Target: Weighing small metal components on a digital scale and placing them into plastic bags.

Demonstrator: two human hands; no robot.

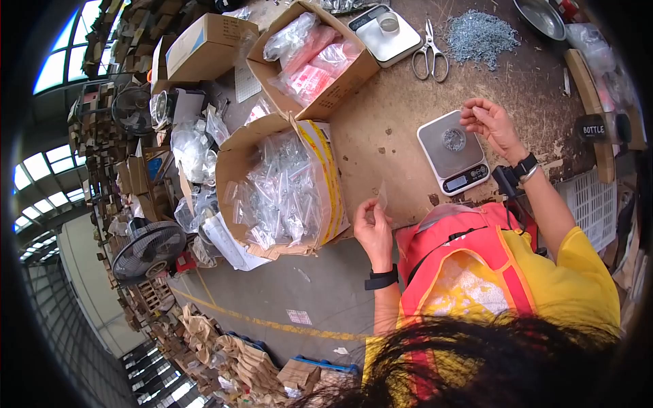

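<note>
My left hand (pixel 373 234) is at the table's front edge, its thumb and fingers pinched on a small clear plastic bag (pixel 383 196). My right hand (pixel 493 127) hovers at the upper right of a digital scale (pixel 439 163), fingers curled together; anything small in them is too fine to make out. On the scale's grey plate sits a small round dish (pixel 454 139) with a few small metal pieces, apparently screws. Farther back lies a heap of small grey-blue screws (pixel 481 39). A pair of scissors (pixel 430 56) rests left of the heap.
Left of my left hand stands an open carton (pixel 332 183) full of clear bags of small parts. Behind it, another carton (pixel 262 58) holds pink and clear bags. A second scale (pixel 386 37) is at the back, a metal bowl (pixel 542 18) far right. A fan (pixel 148 251) stands left.
</note>
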